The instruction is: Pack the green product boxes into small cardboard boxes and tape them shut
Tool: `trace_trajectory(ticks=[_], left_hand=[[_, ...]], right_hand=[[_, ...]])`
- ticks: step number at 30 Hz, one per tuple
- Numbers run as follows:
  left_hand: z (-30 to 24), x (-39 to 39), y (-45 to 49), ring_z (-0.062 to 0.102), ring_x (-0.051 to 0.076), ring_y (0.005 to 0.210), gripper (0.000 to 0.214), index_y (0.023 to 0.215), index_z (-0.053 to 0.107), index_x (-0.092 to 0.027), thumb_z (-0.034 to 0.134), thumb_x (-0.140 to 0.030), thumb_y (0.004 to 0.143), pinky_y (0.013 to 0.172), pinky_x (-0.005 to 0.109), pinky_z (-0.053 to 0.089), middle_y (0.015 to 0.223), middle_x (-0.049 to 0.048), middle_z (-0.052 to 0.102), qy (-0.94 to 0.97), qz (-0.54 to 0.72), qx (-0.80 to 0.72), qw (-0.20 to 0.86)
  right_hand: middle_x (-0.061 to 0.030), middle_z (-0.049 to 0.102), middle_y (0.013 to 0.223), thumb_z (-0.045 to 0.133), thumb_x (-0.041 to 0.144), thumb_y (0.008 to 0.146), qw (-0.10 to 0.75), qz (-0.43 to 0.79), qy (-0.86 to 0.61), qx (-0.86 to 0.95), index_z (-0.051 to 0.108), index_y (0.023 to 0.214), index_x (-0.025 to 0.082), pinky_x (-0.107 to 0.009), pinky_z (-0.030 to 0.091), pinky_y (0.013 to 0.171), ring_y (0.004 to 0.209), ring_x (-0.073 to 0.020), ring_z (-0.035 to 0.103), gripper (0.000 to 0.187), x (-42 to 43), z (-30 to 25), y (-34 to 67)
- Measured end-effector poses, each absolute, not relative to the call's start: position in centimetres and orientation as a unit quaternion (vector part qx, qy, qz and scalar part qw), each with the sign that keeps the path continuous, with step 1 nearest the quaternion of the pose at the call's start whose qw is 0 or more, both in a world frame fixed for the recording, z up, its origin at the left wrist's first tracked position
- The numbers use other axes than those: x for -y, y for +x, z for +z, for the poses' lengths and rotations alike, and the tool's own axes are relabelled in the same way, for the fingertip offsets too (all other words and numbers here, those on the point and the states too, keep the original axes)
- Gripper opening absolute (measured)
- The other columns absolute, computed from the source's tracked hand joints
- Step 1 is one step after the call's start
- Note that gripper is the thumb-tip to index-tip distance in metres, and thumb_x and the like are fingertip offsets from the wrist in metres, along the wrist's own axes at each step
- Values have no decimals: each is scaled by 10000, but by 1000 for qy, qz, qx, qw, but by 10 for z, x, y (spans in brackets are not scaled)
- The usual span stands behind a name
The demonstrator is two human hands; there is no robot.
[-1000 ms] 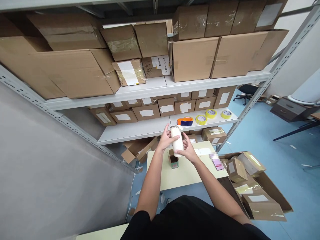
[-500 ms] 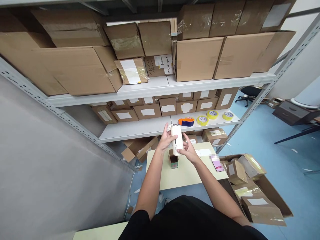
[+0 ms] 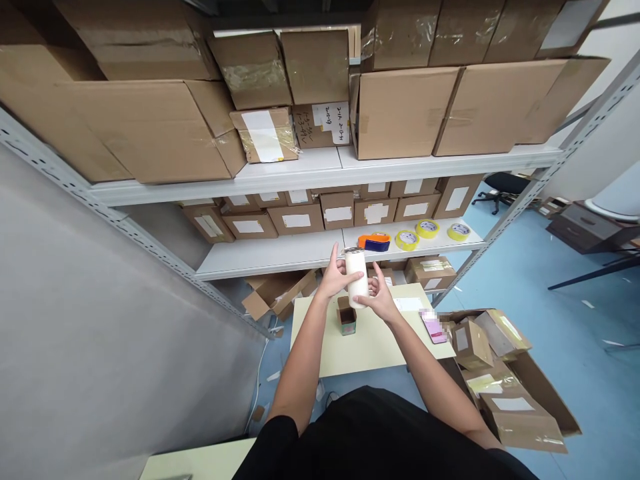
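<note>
A white bottle [image 3: 357, 279] with a dark-rimmed top is held upright, slightly tilted, above the pale yellow table. My left hand [image 3: 337, 275] grips its upper left side, the thumb lying across the front. Around the lower right side my right hand [image 3: 380, 297] is closed, its thumb near the base. Below the bottle, a small open box [image 3: 349, 329] with a green lower front stands on the table [image 3: 330, 357]. Its inside looks dark.
An orange and blue tape dispenser [image 3: 375, 243] and yellow tape rolls [image 3: 428, 229] lie on the middle shelf [image 3: 280, 257]. A phone with a pink screen [image 3: 434, 327] rests at the table's right. Beside the table, a large carton [image 3: 545, 383] holds several boxes. Cardboard boxes [image 3: 405, 117] fill the upper shelf.
Both hands have turned the bottle about its length, so the dark lettering and carrying loop seen before no longer show. The small box stays in place.
</note>
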State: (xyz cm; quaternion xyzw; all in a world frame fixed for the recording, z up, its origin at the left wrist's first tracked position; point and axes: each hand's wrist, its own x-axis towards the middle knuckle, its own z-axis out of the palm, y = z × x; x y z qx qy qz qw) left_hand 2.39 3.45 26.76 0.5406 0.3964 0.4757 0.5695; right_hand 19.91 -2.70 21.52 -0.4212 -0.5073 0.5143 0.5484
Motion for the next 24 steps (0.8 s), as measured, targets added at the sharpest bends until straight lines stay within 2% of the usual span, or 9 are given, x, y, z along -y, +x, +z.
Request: trace_trajectory(ticks=[4,7,10,14,17,19,22,24], left_hand=[[269,-34,24,716,259,1089,1378,1704,2,-326,948,-295,704,983,430,558,1216,109,712,538,463,-370,600],[268,-36,24,703,240,1101,1377,1705,36,-326,961,-301,684,989,403,550,1234,104,687,536,471,-382,587],[268,-39,23,713,194,974,1377,1705,98,-306,985,-301,652,956,375,553,1111,60,692,542,473,-410,561],[264,-45,19,713,174,894,1279,1693,171,-264,960,-294,686,914,356,555,1021,35,704,517,481,-404,582],[260,-48,18,719,204,951,1199,1676,219,-246,936,-344,720,928,377,557,1032,49,715,490,489,-391,607],[257,-48,18,710,231,1048,1179,1667,247,-253,937,-378,719,960,388,554,1117,80,712,489,494,-383,608],[257,-47,18,690,261,1144,1236,1663,266,-274,979,-357,657,1004,406,547,1250,115,684,504,495,-388,592],[258,-46,17,695,274,1140,1279,1671,245,-270,992,-335,635,1021,433,544,1245,122,695,506,489,-391,593]], right_hand=[[-89,692,1282,921,374,690,524,568,-392,499,107,1691,364,-511,569,995,1103,-286,707,1291,29,213,197],[-99,708,1262,963,391,640,534,554,-411,489,149,1687,345,-520,590,961,1084,-305,717,1328,29,213,195],[-104,701,1271,998,389,593,542,535,-417,497,146,1688,339,-517,587,981,1112,-306,709,1389,27,213,195],[-98,688,1291,964,402,644,538,562,-394,489,80,1691,360,-512,578,994,1127,-293,713,1371,23,213,196],[-94,690,1292,924,422,701,532,574,-379,494,96,1687,370,-510,573,997,1136,-291,710,1289,23,215,193],[-91,693,1265,931,429,690,532,561,-397,496,116,1687,365,-500,583,969,1104,-292,713,1290,23,218,190],[-71,688,1192,973,403,619,537,515,-435,507,132,1690,347,-483,586,941,1047,-283,707,1363,25,220,187],[-60,679,1178,957,394,640,535,509,-432,518,117,1692,345,-478,570,962,1046,-271,699,1347,25,219,187]])
